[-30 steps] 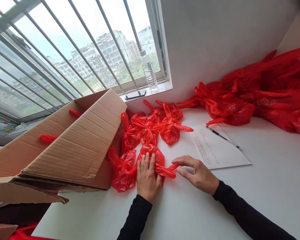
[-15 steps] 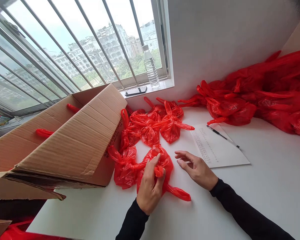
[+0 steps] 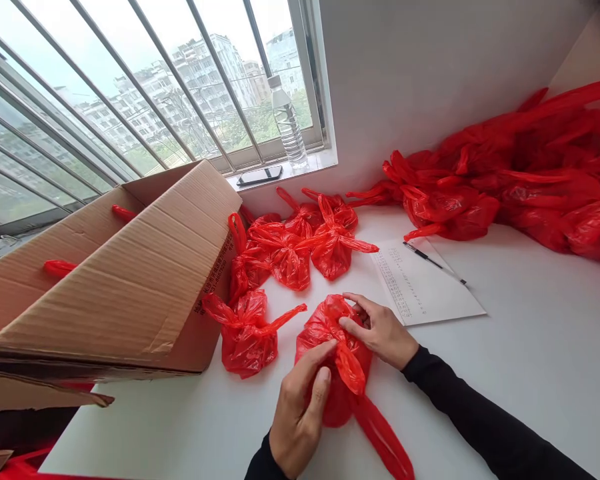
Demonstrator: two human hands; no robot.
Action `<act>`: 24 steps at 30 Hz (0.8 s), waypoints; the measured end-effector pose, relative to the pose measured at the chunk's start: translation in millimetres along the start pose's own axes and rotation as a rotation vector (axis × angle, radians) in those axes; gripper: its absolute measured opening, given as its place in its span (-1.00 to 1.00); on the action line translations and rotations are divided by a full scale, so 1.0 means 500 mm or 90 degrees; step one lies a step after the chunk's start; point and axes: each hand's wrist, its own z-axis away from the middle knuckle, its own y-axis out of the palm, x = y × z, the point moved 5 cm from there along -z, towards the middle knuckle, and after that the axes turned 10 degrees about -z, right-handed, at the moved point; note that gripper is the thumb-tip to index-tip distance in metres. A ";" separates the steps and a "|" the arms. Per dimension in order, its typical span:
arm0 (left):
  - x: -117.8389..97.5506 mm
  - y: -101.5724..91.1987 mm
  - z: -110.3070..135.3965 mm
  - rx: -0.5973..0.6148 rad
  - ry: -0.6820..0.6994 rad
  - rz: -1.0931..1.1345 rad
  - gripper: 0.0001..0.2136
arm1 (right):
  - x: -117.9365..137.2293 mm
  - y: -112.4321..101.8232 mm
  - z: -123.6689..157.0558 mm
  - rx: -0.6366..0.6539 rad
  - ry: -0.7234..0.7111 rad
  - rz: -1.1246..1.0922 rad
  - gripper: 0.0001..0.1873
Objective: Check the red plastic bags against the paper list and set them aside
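Observation:
A small knotted red plastic bag (image 3: 330,327) lies on the white table right in front of me. My left hand (image 3: 300,407) pinches its near side between thumb and fingers. My right hand (image 3: 380,330) curls its fingers onto the bag's far side near the knot. One long red handle (image 3: 383,437) trails toward me along the table. Another tied red bag (image 3: 243,333) rests just to the left, beside the cardboard box.
An open cardboard box (image 3: 125,280) with red bags inside stands at left. Several tied red bags (image 3: 300,240) cluster behind, and a big red heap (image 3: 520,180) fills the back right. A printed sheet (image 3: 425,287) with a pen (image 3: 433,262) lies right. Water bottle (image 3: 286,127) and phone (image 3: 259,175) sit on the sill.
The bag has been pulled nearer to me and away from its neighbour. My right hand, free half a second ago, now grips the bag too.

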 end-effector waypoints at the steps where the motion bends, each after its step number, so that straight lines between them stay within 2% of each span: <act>1: -0.003 0.001 -0.005 -0.016 0.007 -0.001 -0.65 | 0.004 -0.003 0.000 -0.008 -0.016 0.011 -0.61; 3: -0.004 -0.008 -0.028 -0.086 0.005 -0.005 -0.67 | 0.009 -0.009 0.001 -0.022 -0.049 0.006 -0.76; 5: 0.000 -0.016 -0.068 -0.140 -0.011 0.001 -0.66 | 0.010 -0.017 0.002 -0.043 -0.065 -0.041 -0.79; 6: 0.003 -0.015 -0.092 -0.142 -0.023 0.011 -0.64 | 0.008 -0.022 0.002 -0.055 -0.064 -0.077 -0.78; 8: 0.009 -0.002 -0.145 -0.096 -0.054 0.050 -0.60 | 0.004 -0.030 0.000 -0.074 -0.059 -0.166 -0.76; 12: 0.004 0.051 -0.225 0.113 -0.072 0.184 -0.67 | -0.002 -0.051 -0.008 -0.115 -0.060 -0.289 -0.71; 14: 0.001 0.070 -0.241 0.168 -0.063 0.226 -0.71 | -0.006 -0.062 -0.011 -0.134 -0.050 -0.311 -0.70; 16: 0.007 0.078 -0.246 0.170 -0.062 0.244 -0.72 | -0.008 -0.070 -0.015 -0.134 -0.034 -0.332 -0.67; 20: 0.032 0.083 -0.239 0.146 -0.059 0.348 -0.72 | -0.004 -0.064 -0.020 -0.036 0.015 -0.355 -0.51; 22: 0.043 0.083 -0.237 0.128 -0.053 0.396 -0.71 | 0.003 -0.058 -0.020 0.012 0.020 -0.319 -0.61; 24: 0.047 0.082 -0.237 0.113 -0.042 0.407 -0.67 | 0.009 -0.056 -0.018 0.020 0.015 -0.303 -0.71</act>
